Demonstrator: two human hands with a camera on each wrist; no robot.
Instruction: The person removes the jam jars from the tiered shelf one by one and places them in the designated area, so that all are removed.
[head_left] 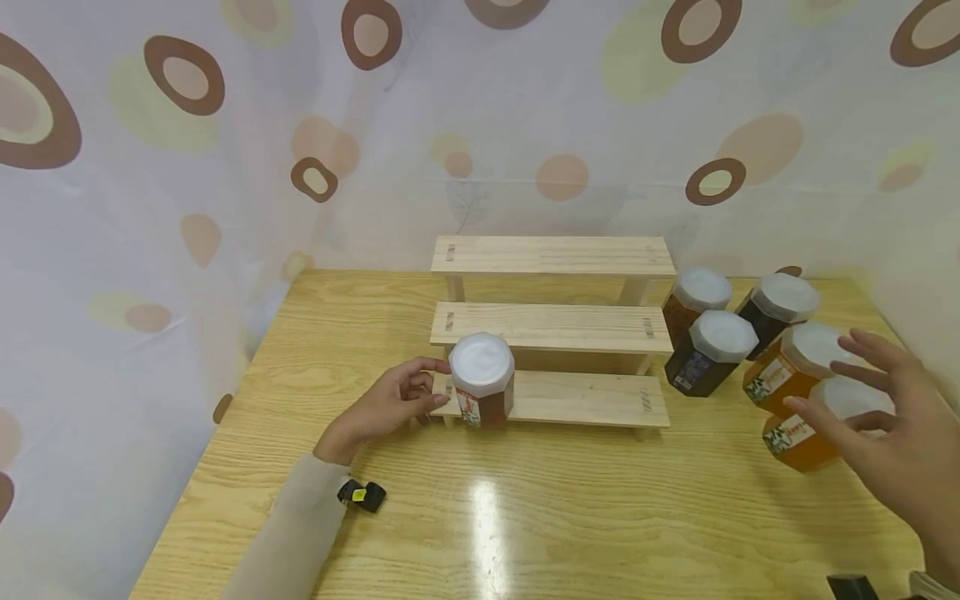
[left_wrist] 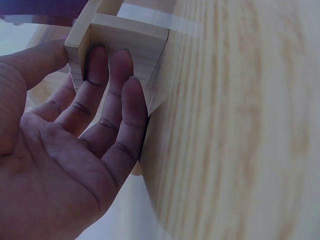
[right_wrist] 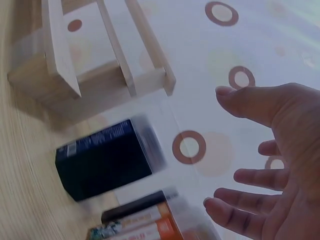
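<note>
A three-tier wooden rack [head_left: 555, 325] stands on the table. On the left end of its lowest step sits a lidded jar [head_left: 482, 375] with white top and reddish-brown contents. My left hand [head_left: 386, 396] grips the left end of that step [left_wrist: 130, 37], thumb toward the front edge, fingers bent against the end and its support. Over at the right, my right hand [head_left: 896, 417] hovers with fingers spread, holding nothing. Under it are two orange jars, a nearer one [head_left: 798, 442] and a farther one [head_left: 776, 379]. A dark jar [right_wrist: 105, 160] shows beside the rack in the right wrist view.
Behind the dark jar [head_left: 705, 362] stand a brown jar [head_left: 681, 312] and another dark jar [head_left: 765, 321], close to the rack's right side. A patterned cloth [head_left: 562, 108] hangs behind and beside the wooden table [head_left: 585, 517].
</note>
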